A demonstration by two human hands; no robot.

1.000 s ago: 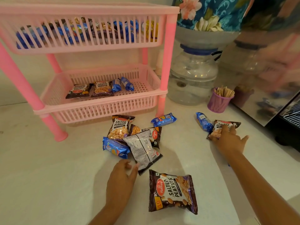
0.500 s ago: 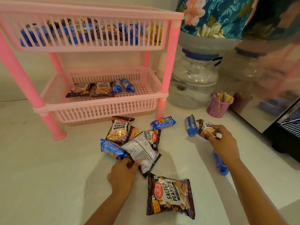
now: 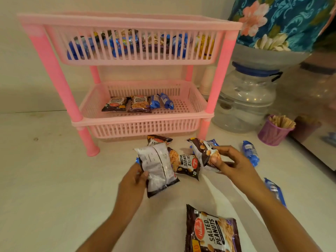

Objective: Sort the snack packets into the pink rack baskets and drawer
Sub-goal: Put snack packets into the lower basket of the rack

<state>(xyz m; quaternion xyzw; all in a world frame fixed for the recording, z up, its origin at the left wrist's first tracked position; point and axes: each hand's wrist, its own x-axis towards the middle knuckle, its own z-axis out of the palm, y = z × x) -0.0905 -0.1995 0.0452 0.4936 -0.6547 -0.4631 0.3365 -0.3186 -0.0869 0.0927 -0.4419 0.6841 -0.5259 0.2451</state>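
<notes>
My left hand grips a peanut packet with its silver back toward me, lifted above the floor. My right hand holds a second brown peanut packet by its edge, level with the first. Between them a salted peanuts packet lies on the floor, another behind it near the rack. A large peanut packet lies close to me. Blue biscuit packets lie at right and beside my right forearm. The pink rack's lower basket holds two peanut and two blue packets; the top basket holds several.
A clear water jar with a floral cover stands right of the rack. A purple cup of wooden sticks sits beside it. A shiny appliance side borders the far right. The rack's pink legs stand on the pale floor.
Both hands have lifted their peanut packets off the floor and brought them toward each other. The right hand moved left from the blue packets. The view moved closer to the rack.
</notes>
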